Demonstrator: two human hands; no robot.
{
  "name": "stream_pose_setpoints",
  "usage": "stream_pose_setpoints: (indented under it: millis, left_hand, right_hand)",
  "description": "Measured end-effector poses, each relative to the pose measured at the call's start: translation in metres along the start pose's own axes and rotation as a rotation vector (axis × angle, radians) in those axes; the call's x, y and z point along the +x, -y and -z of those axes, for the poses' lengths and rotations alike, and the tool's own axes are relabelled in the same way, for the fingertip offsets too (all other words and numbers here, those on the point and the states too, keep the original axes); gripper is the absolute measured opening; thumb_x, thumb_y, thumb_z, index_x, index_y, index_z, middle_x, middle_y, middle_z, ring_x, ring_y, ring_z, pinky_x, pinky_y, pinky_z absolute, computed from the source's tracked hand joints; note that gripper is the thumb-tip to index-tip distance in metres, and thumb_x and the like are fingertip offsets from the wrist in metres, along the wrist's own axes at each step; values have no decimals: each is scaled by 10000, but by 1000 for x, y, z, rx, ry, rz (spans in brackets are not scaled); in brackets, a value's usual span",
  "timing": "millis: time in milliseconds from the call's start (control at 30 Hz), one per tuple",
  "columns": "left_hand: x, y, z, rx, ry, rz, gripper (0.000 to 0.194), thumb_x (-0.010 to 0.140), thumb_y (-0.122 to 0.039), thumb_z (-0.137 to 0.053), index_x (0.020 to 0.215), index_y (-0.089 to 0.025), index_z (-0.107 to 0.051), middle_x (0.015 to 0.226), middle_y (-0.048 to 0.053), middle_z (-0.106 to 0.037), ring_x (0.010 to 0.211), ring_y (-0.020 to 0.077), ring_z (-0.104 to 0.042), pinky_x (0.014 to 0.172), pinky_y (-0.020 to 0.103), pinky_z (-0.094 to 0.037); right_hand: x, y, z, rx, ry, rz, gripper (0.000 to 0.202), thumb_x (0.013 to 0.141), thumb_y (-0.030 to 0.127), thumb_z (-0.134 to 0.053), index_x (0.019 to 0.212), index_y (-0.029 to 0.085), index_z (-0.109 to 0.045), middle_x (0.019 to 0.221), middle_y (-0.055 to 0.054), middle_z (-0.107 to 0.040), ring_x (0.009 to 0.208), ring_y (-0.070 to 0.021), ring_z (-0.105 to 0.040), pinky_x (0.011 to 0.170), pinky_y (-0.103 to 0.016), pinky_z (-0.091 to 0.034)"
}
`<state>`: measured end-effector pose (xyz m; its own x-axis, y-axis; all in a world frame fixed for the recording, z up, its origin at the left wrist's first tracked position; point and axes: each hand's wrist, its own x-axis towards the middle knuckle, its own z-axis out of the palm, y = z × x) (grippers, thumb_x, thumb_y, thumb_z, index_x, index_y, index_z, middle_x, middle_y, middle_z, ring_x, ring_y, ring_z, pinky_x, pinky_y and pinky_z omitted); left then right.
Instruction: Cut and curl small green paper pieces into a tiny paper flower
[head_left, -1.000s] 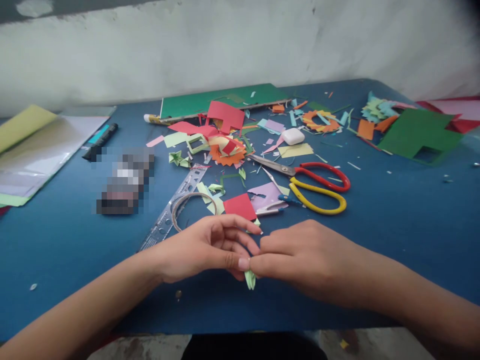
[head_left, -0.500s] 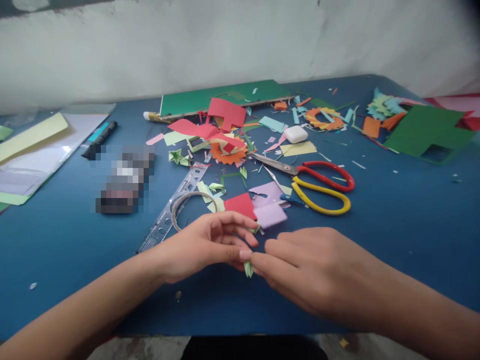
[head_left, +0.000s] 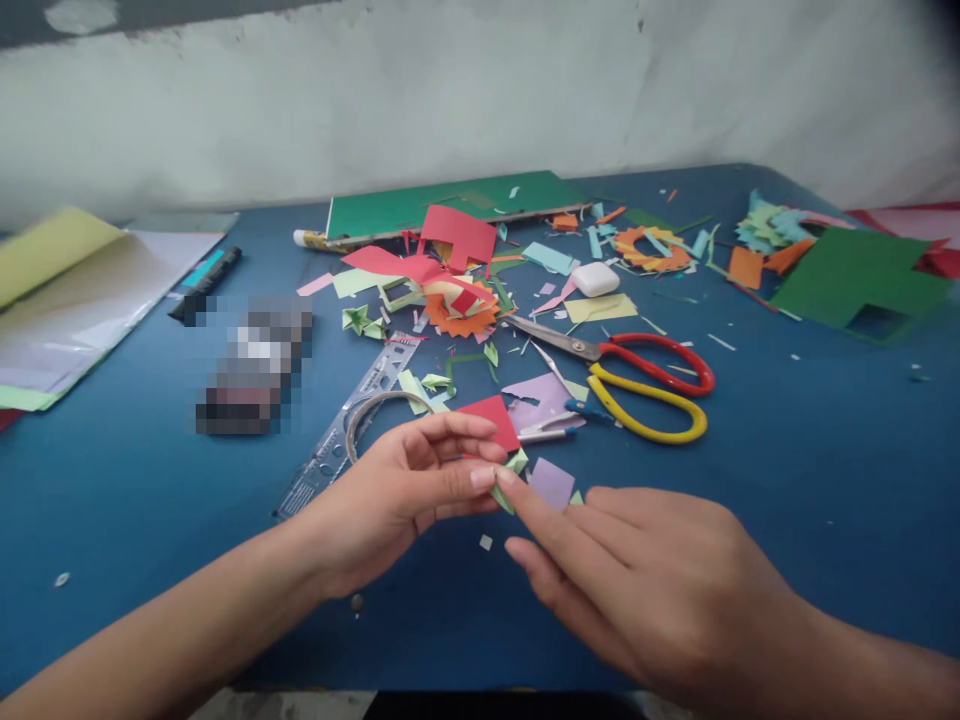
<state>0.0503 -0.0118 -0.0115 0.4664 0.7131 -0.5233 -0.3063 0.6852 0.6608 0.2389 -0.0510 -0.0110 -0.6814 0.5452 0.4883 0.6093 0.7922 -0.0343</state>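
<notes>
Fingers [head_left: 480, 478] of the left hand [head_left: 397, 500] pinch a half-folded green paper scrap [head_left: 504, 492]; the right hand [head_left: 660, 590], fingers loose, touches it.

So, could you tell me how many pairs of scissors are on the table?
1. The scissors, with one red and one yellow handle, lie on the blue table beyond the right hand. Another could be hidden under the paper scraps.
</notes>
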Motion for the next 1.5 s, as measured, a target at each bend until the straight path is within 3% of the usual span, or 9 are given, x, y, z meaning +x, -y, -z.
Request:
stream_pose_setpoints:
  millis: [167,267,367,467,600,700,900,1200,1500]
  left_hand:
    - [-2,-2,-1,-25,19,-86,203,723,-12,-714,869,-152,-694,795,-16,-706,733,75,-661,675,154,-559]
    - [-3,-1,-1,1,39,-140,200,724,-4,-709,854,-155,-696,794,-17,-709,736,75,-659,663,145,-554]
    - [-3,1,-1,55,72,-198,204,718,-4,-714,843,-164,-695,806,-19,-708,761,76,-655,679,136,-545]
    - [-4,1,0,139,83,-265,205,726,-10,-709,848,-174,-688,821,-29,-692,786,75,-645,708,140,-539]
    - [-5,2,0,259,74,-328,174,750,-24,-686,836,-175,-676,823,-32,-670,805,77,-632,734,147,-528]
    - [-6,5,0,350,62,-354,152,775,-56,-665,859,-182,-665,843,-27,-654,822,81,-623,739,146,-521]
    - [-6,11,1,516,34,-400,147,784,-94,-634,885,-200,-623,888,-17,-640,871,111,-620,776,195,-521]
    - [-9,12,-4,996,-111,-489,174,747,-78,-557,879,-177,-611,826,9,-664,779,155,-629,740,267,-506]
    - [-10,8,-7,1034,-112,-453,126,763,-123,-539,775,-175,-653,757,22,-682,724,169,-634,663,257,-497]
  right_hand:
    - [0,2,0,142,34,-85,430,991,300,-309,1165,-7,-554,545,-7,-608,435,-124,-530,400,-290,-353]
    - [1,-4,2,315,22,-188,419,999,277,-274,1205,18,-531,522,27,-587,428,-93,-539,424,-246,-377]
    - [4,-11,2,403,-22,-326,308,965,263,-382,1046,109,-636,518,39,-595,437,-75,-551,449,-207,-385]
    - [6,-14,-3,550,34,-462,202,887,271,-524,772,180,-664,483,58,-554,397,-55,-492,420,-179,-349]
    - [9,-13,-11,752,180,-545,165,848,264,-552,744,185,-652,465,68,-485,393,-50,-417,396,-174,-292]
    - [9,-11,-15,780,214,-554,196,859,257,-518,723,174,-633,469,66,-471,403,-51,-399,409,-180,-280]
    - [6,-8,-20,686,159,-495,183,855,220,-497,727,162,-614,491,56,-501,426,-61,-431,451,-183,-310]
    - [2,-4,-26,509,145,-393,204,864,218,-454,776,174,-633,565,13,-608,499,-110,-561,500,-226,-342]
    - [3,-1,-28,491,94,-359,228,864,201,-444,698,182,-599,555,15,-604,489,-118,-563,490,-245,-336]
